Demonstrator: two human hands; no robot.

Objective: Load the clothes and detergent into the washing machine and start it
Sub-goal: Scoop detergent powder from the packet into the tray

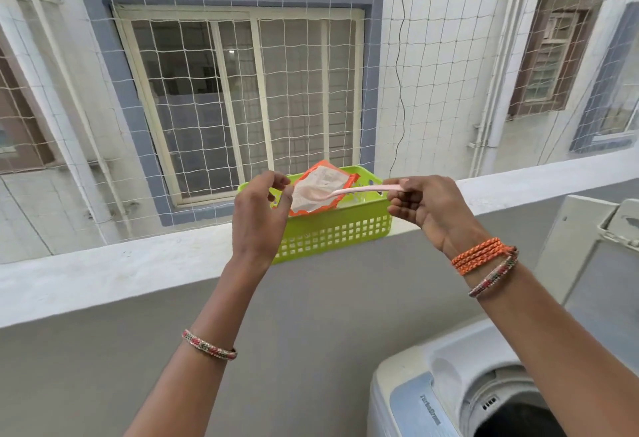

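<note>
- The detergent step is judged to be in progress: a pink spoon (359,191) is pinched by its handle in the right hand (427,206), with the bowl set at the mouth of the pouch (320,191).
- The pouch is held open at its edge by the curled fingers of the left hand (257,211); the hands are kept apart, one on each side of the pouch.
- The pouch stands in the green basket (340,229), which rests on the ledge (103,270) at 12 o'clock.
- The washer (432,378) is located at 5 o'clock, with its lid (587,263) raised and the drum open.
- Whether clothes are loaded cannot be told; the drum interior is dark.
- Remaining steps, as judged: detergent is to be carried to the washer, the lid is to be closed, and the cycle is to be started.
- A net (311,90) is stretched beyond the ledge; a window (242,101) is seen behind it.
- The right forearm crosses above the drum; no other obstruction is seen between basket and washer.
</note>
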